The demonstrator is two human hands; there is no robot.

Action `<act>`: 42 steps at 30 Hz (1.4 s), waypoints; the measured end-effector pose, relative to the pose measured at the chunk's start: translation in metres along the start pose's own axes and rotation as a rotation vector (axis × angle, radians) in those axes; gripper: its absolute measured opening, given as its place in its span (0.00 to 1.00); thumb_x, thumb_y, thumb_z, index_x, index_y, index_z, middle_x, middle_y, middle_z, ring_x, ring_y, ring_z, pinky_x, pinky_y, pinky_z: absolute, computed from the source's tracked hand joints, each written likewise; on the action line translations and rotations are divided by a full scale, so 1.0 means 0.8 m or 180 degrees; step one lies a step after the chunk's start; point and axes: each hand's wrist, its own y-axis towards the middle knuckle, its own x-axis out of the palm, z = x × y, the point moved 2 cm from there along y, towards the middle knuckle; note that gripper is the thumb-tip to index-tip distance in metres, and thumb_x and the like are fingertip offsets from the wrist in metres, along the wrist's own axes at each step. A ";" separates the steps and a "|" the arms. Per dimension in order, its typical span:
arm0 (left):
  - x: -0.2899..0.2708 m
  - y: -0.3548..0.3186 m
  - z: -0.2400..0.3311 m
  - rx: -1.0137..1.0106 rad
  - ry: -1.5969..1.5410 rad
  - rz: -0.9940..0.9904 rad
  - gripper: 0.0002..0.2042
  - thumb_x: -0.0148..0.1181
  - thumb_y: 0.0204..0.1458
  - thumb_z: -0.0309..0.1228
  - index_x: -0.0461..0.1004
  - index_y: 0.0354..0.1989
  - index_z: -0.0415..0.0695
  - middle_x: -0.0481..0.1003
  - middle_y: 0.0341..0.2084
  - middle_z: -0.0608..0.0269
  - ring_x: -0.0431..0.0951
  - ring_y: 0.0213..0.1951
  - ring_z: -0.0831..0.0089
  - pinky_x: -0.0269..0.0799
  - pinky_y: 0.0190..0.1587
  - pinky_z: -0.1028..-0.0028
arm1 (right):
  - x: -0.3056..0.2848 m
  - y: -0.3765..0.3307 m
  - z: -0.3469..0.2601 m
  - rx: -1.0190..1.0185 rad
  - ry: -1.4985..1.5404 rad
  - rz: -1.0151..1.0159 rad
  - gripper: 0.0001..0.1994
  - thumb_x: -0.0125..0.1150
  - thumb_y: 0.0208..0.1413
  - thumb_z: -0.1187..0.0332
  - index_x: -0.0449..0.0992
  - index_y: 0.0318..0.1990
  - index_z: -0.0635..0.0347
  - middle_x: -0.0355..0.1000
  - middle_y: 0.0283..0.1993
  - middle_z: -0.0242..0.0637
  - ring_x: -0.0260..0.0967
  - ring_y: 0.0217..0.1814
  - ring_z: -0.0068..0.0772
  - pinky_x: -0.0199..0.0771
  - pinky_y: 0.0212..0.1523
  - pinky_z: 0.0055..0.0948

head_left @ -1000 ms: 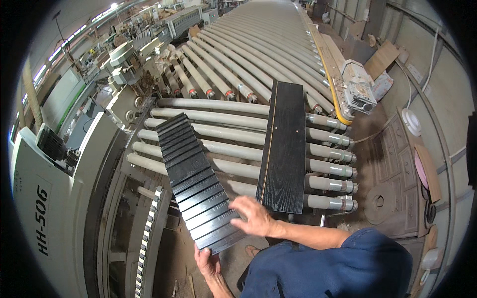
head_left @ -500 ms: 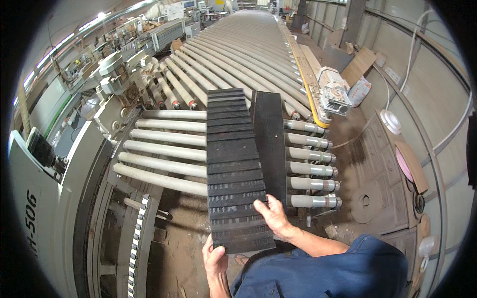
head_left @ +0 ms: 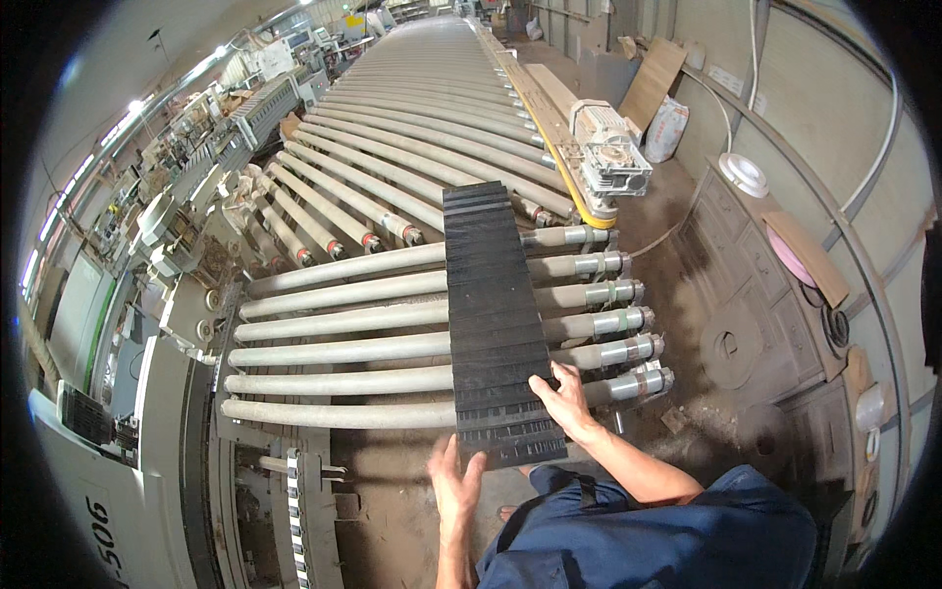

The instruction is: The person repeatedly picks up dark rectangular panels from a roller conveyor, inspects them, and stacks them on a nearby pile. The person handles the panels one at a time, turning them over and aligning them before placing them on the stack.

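Observation:
A long stack of flat black pieces (head_left: pixel 496 304), overlapped like shallow steps, stretches lengthwise away from me above the pale rollers (head_left: pixel 353 349). Whether its far part rests on them I cannot tell. My right hand (head_left: pixel 565 401) grips the stack's right edge near the close end, thumb on top and the other fingers partly hidden at the side. Beside the near left corner is my left hand (head_left: pixel 455 483), its thumb and fingers apart and holding nothing. Pale marks show across the nearest pieces.
The roller conveyor (head_left: pixel 412 93) runs far back, with a yellow-edged rail and a motor (head_left: pixel 610 147) at its right. A light-coloured machine (head_left: pixel 108 481) stands at near left. Dusty drawer-fronted furniture (head_left: pixel 731 285) lines the right wall.
The stepped stack has shifted right and away from me, covering the black board that showed beside it. My left hand has come off the near corner and opened; the right keeps its grip.

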 end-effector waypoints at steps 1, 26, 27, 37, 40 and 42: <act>0.001 -0.001 -0.008 0.0303 0.0785 -0.0199 0.17 0.65 0.36 0.23 0.71 0.38 0.40 0.68 0.39 0.47 0.70 0.41 0.49 0.68 0.44 0.55 | 0.004 0.004 0.025 -0.0104 -0.0285 0.0198 0.25 0.65 0.54 0.60 0.71 0.55 0.70 0.71 0.54 0.53 0.65 0.61 0.47 0.63 0.62 0.41; 0.025 0.036 -0.026 0.0197 0.0843 -0.0992 0.39 0.73 0.39 0.23 0.64 0.64 0.41 0.67 0.58 0.38 0.73 0.56 0.46 0.73 0.56 0.61 | 0.026 0.070 0.048 -0.0123 -0.0227 -0.0078 0.30 0.59 0.58 0.60 0.64 0.63 0.71 0.64 0.63 0.56 0.61 0.67 0.53 0.59 0.67 0.41; 0.022 0.035 -0.024 0.0133 0.0860 -0.1030 0.39 0.73 0.40 0.24 0.64 0.65 0.41 0.67 0.57 0.39 0.73 0.55 0.46 0.74 0.55 0.61 | 0.024 0.069 0.039 -0.0083 -0.0195 -0.0120 0.30 0.60 0.58 0.60 0.64 0.63 0.71 0.64 0.63 0.56 0.61 0.67 0.53 0.59 0.67 0.40; -0.007 -0.089 -0.104 -0.1102 0.0561 0.0044 0.37 0.68 0.49 0.37 0.60 0.67 0.40 0.70 0.56 0.43 0.72 0.56 0.47 0.71 0.57 0.61 | 0.012 0.099 0.024 -0.0677 -0.0656 0.0201 0.34 0.61 0.58 0.64 0.56 0.68 0.68 0.53 0.71 0.57 0.49 0.75 0.51 0.46 0.74 0.43; -0.016 -0.172 -0.172 -0.2647 0.0098 0.0126 0.30 0.64 0.50 0.35 0.67 0.62 0.37 0.75 0.53 0.44 0.76 0.56 0.55 0.69 0.60 0.64 | 0.025 0.119 -0.005 -0.1330 -0.0748 0.0119 0.32 0.59 0.59 0.66 0.57 0.68 0.67 0.53 0.72 0.55 0.48 0.75 0.52 0.45 0.74 0.45; 0.015 -0.313 -0.302 -0.3114 -0.0283 0.0592 0.26 0.58 0.51 0.30 0.68 0.61 0.37 0.78 0.49 0.47 0.80 0.48 0.61 0.73 0.52 0.67 | 0.058 0.123 -0.030 -0.1550 -0.0426 -0.0200 0.31 0.58 0.59 0.67 0.58 0.68 0.68 0.53 0.72 0.54 0.49 0.75 0.51 0.46 0.74 0.44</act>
